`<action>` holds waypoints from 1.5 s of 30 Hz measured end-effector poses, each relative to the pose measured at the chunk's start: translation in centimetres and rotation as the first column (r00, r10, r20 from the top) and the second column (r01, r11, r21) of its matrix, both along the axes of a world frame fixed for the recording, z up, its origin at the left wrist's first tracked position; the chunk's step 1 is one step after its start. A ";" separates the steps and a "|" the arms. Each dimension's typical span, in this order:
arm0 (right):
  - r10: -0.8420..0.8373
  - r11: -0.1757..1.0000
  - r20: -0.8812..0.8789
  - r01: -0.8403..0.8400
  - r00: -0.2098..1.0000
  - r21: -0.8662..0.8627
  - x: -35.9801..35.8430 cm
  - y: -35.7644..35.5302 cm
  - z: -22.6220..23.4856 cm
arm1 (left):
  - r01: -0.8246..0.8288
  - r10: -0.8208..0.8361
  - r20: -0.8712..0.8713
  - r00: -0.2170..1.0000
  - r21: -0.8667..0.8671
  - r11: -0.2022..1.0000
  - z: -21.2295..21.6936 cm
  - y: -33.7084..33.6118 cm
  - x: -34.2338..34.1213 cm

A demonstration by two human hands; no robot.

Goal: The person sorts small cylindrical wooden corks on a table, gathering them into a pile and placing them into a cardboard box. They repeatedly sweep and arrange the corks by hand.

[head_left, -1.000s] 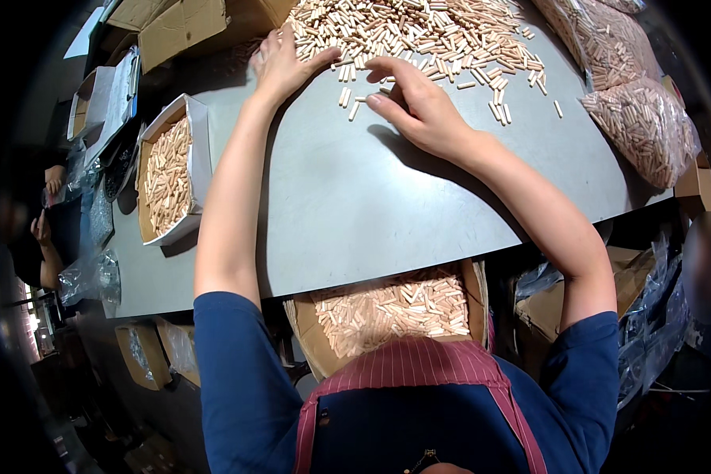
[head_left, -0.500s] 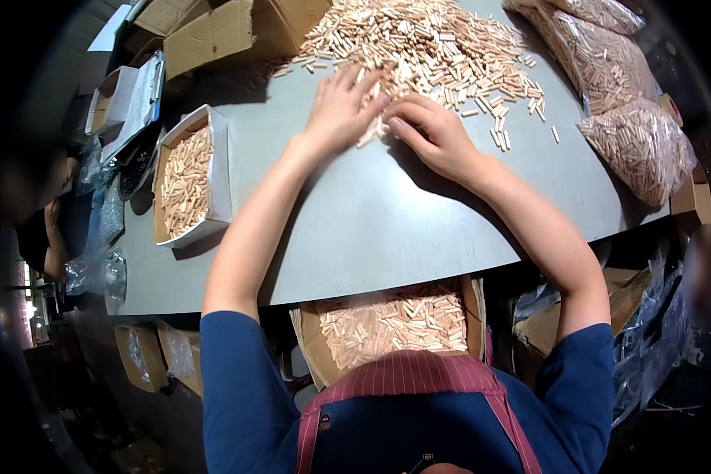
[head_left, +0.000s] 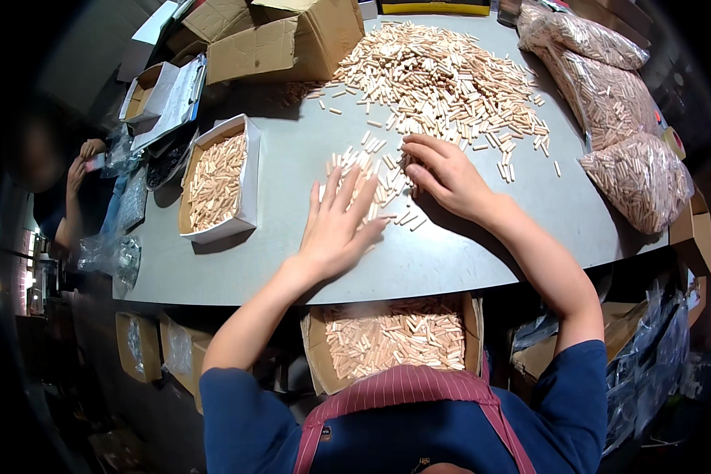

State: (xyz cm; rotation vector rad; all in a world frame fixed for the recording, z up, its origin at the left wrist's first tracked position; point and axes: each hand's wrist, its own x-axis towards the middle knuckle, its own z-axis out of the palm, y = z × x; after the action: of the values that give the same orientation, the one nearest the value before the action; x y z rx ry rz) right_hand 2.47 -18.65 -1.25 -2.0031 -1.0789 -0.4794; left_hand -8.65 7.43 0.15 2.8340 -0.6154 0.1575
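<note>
I see my left hand (head_left: pixel 336 229) lying flat on the grey table (head_left: pixel 292 261), palm down, fingers spread wide and gripping nothing; the fingertips rest on a small batch of short wooden dowels (head_left: pixel 371 178) pulled toward the near edge. My right hand (head_left: pixel 442 175) sits just right of it, fingers curled loosely over the right side of the same batch; I cannot tell whether any dowel is pinched under them. The two hands are close, the batch between and beneath them.

Beyond the hands, at the far middle of the table, lies the big heap of dowels (head_left: pixel 442 75), with loose strays trailing toward the batch. At the left, a white-walled box (head_left: pixel 249 170) holds more dowels, well apart from my left hand. Farther left sits a small open carton (head_left: pixel 146 91), and a large brown cardboard box (head_left: pixel 292 39) lies at the far left. At the right edge, two clear bags of dowels (head_left: pixel 640 178) lie one beyond the other.

Below the near table edge, between my arms, an open cardboard box (head_left: pixel 472 332) is partly filled with dowels. Nothing lies between the batch and that edge. At the far left, another person's hands (head_left: pixel 83 162) show, blurred.
</note>
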 end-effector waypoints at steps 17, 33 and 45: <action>0.213 0.751 0.043 -0.135 0.976 -0.646 -6.0 1.7 0.7 | -0.214 0.217 -0.046 0.975 0.067 0.975 0.1 3.4 -8.5; 0.074 0.836 0.035 -0.043 0.997 -0.547 -3.6 0.6 0.6 | -0.063 0.067 -0.077 0.995 0.053 0.997 0.1 2.9 -4.5; -0.195 0.973 -0.233 0.158 0.953 -0.166 2.2 -1.9 -0.4 | -0.220 0.263 0.080 0.962 -0.347 0.912 -2.8 5.6 7.2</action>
State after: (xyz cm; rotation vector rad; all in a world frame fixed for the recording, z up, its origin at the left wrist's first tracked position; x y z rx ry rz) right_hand 4.72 -20.54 -1.63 -2.2325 -0.8032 -0.2362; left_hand -1.49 13.03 -2.61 2.5676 -0.2264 0.4431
